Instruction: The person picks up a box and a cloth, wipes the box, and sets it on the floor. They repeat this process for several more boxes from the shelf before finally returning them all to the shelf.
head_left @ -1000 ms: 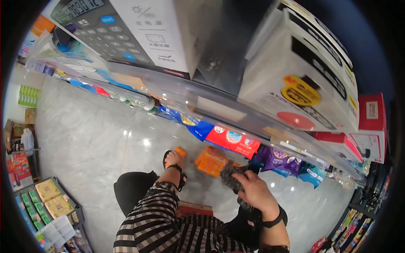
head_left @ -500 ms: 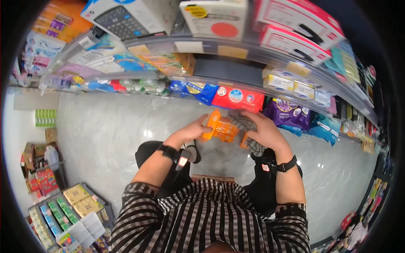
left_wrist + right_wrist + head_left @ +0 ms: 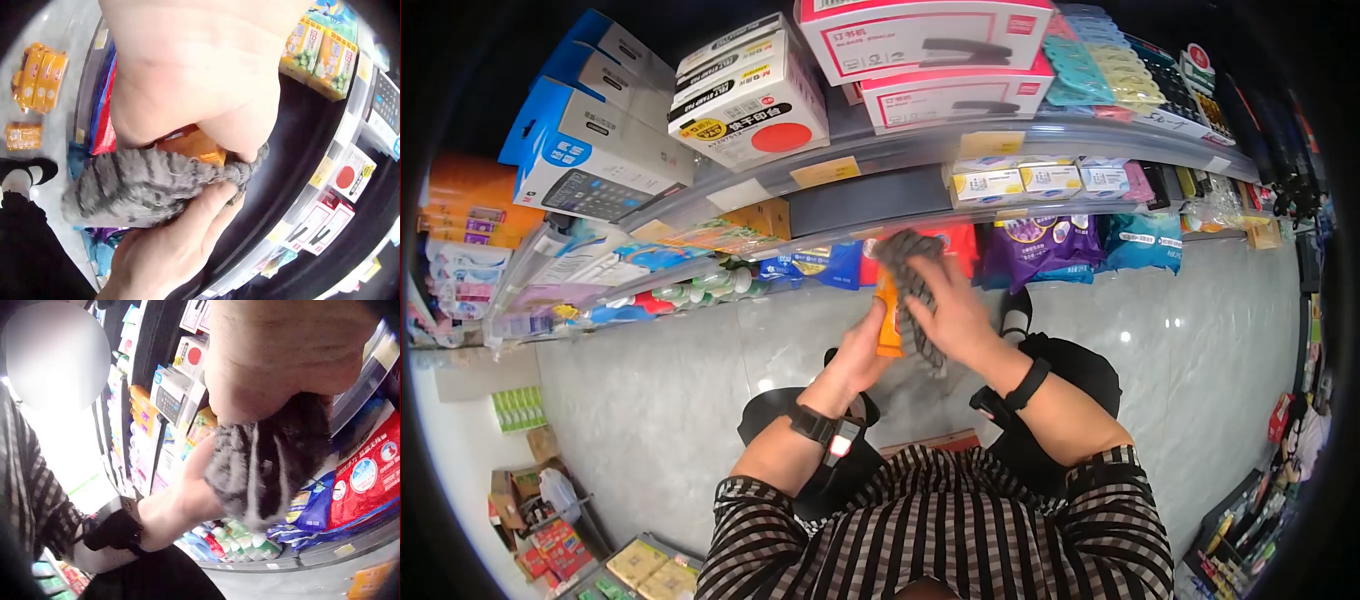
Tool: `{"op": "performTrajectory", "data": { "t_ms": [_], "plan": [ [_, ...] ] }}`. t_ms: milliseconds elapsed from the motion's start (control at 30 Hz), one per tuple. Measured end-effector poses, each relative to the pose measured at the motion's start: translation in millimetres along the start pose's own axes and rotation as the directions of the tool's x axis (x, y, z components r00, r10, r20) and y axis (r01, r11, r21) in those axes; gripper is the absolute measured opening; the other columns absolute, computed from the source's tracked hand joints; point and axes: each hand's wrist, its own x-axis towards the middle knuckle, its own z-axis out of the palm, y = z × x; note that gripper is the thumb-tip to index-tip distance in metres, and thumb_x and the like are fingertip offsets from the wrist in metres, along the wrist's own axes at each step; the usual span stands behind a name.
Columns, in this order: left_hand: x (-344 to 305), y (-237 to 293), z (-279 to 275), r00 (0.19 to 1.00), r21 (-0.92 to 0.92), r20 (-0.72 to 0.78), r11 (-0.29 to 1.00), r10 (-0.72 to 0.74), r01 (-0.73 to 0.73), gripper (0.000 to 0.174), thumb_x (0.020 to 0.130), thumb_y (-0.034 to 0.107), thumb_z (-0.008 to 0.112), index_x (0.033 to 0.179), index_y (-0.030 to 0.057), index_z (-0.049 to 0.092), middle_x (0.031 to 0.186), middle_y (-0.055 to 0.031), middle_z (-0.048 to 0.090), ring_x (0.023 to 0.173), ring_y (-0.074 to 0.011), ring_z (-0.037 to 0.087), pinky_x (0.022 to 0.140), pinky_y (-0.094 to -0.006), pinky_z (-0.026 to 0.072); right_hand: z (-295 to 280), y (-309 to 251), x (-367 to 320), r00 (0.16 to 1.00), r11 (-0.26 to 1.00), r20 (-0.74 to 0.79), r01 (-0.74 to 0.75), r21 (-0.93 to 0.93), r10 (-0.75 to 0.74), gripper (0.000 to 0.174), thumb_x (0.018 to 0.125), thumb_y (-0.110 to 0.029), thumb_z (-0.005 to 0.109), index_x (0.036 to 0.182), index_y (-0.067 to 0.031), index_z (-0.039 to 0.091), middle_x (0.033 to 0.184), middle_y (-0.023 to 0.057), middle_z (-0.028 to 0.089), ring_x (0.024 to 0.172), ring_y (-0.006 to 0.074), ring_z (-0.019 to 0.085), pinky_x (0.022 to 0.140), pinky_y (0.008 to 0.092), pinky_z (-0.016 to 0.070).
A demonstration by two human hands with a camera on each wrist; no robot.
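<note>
Fuzzy grey cloth; glossy orange plastic packet; polished marble floor; cardboard boxes.

Bright shop light; small glints on the glossy floor right of the right hand. Fisheye edges curve and go black. Wrist views blurred, partly overexposed.

Stocked metal shop shelves block the way ahead, red and purple plastic bags just behind the right hand. Pale glossy tiled floor lies open leftward, bar flat orange packets.
</note>
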Motion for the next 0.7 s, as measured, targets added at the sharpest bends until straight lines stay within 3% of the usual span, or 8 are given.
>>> {"op": "performTrajectory", "data": {
  "t_ms": [100,167,233,400,467,533,600,700],
  "plan": [
    [4.3,-6.9,-19.5,0.994,0.023,0.073,0.996,-0.083,0.082,0.052,0.102,0.048,0.036,0.133,0.0070,0.045,0.128,-0.0111,0.056,0.110,-0.0255,0.060,0.091,-0.0486,0.0500,-4.8,25.0,24.8,0.989,0.973,-0.036,-0.132,0.190,0.141,0.049,0.088,-0.023,0.064,0.132,-0.0067,0.049,0.118,0.0247,0.056,0.111,0.0409,0.055,0.093,0.0429,0.0459],
    [-6.5,5.8,-12.6,0.986,-0.034,0.146,0.996,-0.082,0.088,0.051,0.103,0.043,0.035,0.135,0.0041,0.042,0.128,-0.0142,0.055,0.112,-0.0289,0.059,0.094,-0.0485,0.0491,-4.6,34.0,32.3,0.916,0.744,0.116,-0.383,0.547,0.385,0.047,0.090,-0.022,0.063,0.130,-0.0012,0.051,0.115,0.0173,0.064,0.105,0.0254,0.062,0.091,0.0334,0.0462],
    [-8.2,11.5,-13.8,0.972,-0.095,0.228,0.992,-0.057,0.080,0.051,0.103,0.041,0.036,0.135,0.0021,0.042,0.128,-0.0184,0.055,0.115,-0.0379,0.057,0.098,-0.0503,0.0473,-8.5,26.9,34.7,0.892,0.658,0.167,-0.426,0.621,0.420,0.047,0.091,-0.020,0.063,0.132,-0.0011,0.051,0.116,0.0141,0.064,0.103,0.0211,0.061,0.090,0.0314,0.0467],
    [-5.3,21.1,-10.6,0.977,-0.190,0.213,0.981,0.009,0.032,0.053,0.103,0.043,0.032,0.135,0.0021,0.043,0.128,-0.0188,0.057,0.116,-0.0355,0.057,0.100,-0.0497,0.0455,-20.5,5.1,33.0,0.862,0.326,0.257,-0.418,0.848,0.438,0.047,0.091,-0.013,0.062,0.135,-0.0018,0.049,0.116,0.0064,0.062,0.101,0.0128,0.059,0.087,0.0275,0.0474],
    [-5.1,19.7,-12.2,0.980,-0.241,0.117,0.962,0.158,-0.126,0.044,0.103,0.030,0.038,0.136,0.0007,0.042,0.127,-0.0178,0.058,0.116,-0.0304,0.059,0.101,-0.0453,0.0460,-29.7,-4.6,29.5,0.826,0.202,0.376,-0.489,0.848,0.419,0.049,0.091,-0.010,0.062,0.137,-0.0030,0.047,0.119,0.0065,0.061,0.102,0.0113,0.058,0.087,0.0261,0.0471],
    [-8.2,17.6,-12.9,0.975,-0.189,0.112,0.967,0.194,-0.171,0.040,0.102,0.026,0.042,0.136,0.0035,0.044,0.125,-0.0141,0.059,0.115,-0.0267,0.059,0.100,-0.0417,0.0466,-13.4,7.8,17.8,0.894,0.572,0.292,-0.443,0.691,0.339,0.055,0.090,-0.017,0.066,0.137,0.0008,0.045,0.124,0.0100,0.058,0.110,0.0165,0.055,0.095,0.0302,0.0443],
    [4.8,3.5,-21.2,0.983,-0.113,-0.048,0.977,0.178,-0.182,0.038,0.101,0.025,0.048,0.134,0.0049,0.046,0.122,-0.0102,0.061,0.111,-0.0218,0.060,0.097,-0.0375,0.0479,-4.9,3.9,10.9,0.907,0.694,0.304,-0.418,0.586,0.290,0.063,0.086,-0.020,0.071,0.137,0.0030,0.042,0.128,0.0127,0.055,0.116,0.0200,0.053,0.100,0.0320,0.0412],
    [15.0,-2.2,-22.5,0.981,-0.102,-0.039,0.976,0.192,-0.195,0.042,0.100,0.027,0.051,0.136,0.0058,0.045,0.128,-0.0068,0.058,0.114,-0.0187,0.058,0.097,-0.0367,0.0471,-1.3,-2.1,9.2,0.809,0.512,0.491,-0.586,0.629,0.323,0.071,0.084,-0.014,0.072,0.141,-0.0017,0.033,0.127,0.0132,0.054,0.116,0.0206,0.052,0.099,0.0339,0.0426]
  ]
}}
